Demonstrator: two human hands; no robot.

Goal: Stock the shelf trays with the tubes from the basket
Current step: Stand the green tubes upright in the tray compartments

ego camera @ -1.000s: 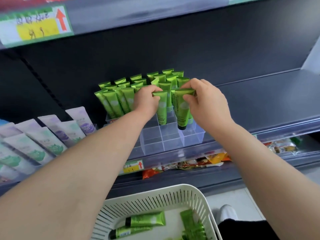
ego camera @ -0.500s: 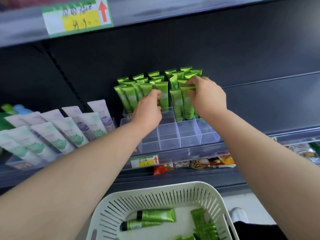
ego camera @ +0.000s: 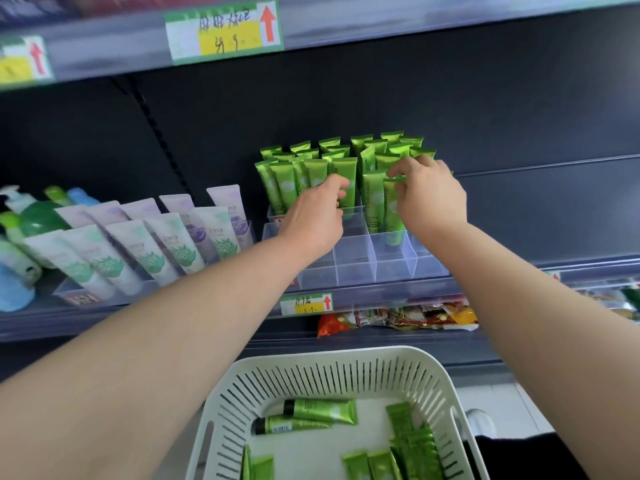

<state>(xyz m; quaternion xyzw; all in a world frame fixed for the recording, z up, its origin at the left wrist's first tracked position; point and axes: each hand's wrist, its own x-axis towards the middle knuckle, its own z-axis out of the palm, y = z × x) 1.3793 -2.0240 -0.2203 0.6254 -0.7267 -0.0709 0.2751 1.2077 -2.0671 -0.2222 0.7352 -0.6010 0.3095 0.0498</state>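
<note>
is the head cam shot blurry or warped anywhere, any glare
Head view: the upper price label is smeared, its writing unreadable, while the green tubes and the basket are fairly sharp; wide-angle warp bows the shelf edges and stretches the forearms at the bottom corners; soft sheen on the clear tray, no harsh glare.

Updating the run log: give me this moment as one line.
phase: slotting tubes | left hand: at front-row tube | right hand: pinching tube in clear tray | basket: tubes remain
</note>
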